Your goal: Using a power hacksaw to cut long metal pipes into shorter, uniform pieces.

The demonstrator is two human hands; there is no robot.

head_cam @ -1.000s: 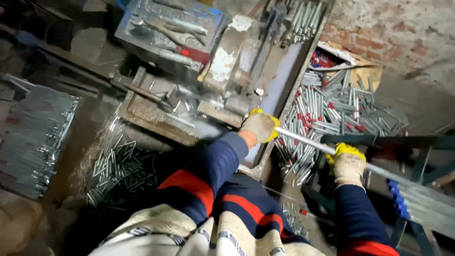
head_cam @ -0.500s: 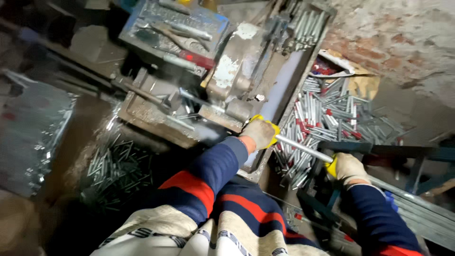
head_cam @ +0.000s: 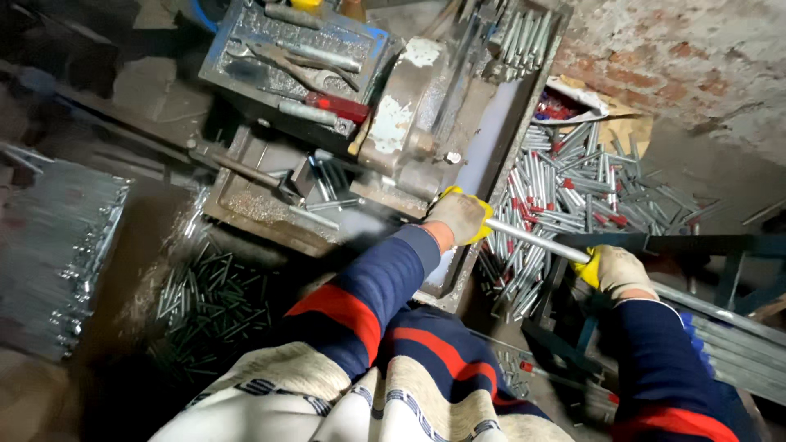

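Note:
A long shiny metal tube (head_cam: 536, 241) runs from the lower right up to the cutting machine (head_cam: 409, 106) at the centre. My left hand (head_cam: 460, 216), in a yellow and grey glove, grips the tube close to the machine's edge. My right hand (head_cam: 617, 270), gloved the same way, grips the tube farther back toward the right. Both arms wear dark blue sleeves with red stripes. Short cut tube pieces (head_cam: 327, 184) lie on the machine's bed beside a lever handle (head_cam: 237, 168).
A pile of short metal tubes (head_cam: 565, 196), some red-tipped, lies on the floor at right under a brick wall (head_cam: 679, 57). A blue tray of tools (head_cam: 295, 49) sits at the top. More cut pieces (head_cam: 205, 303) lie lower left, and a dark metal rack (head_cam: 696, 245) stands at right.
My right hand has slid along the tube toward my left hand. The view has tilted slightly, and my left hand stays at the machine's edge.

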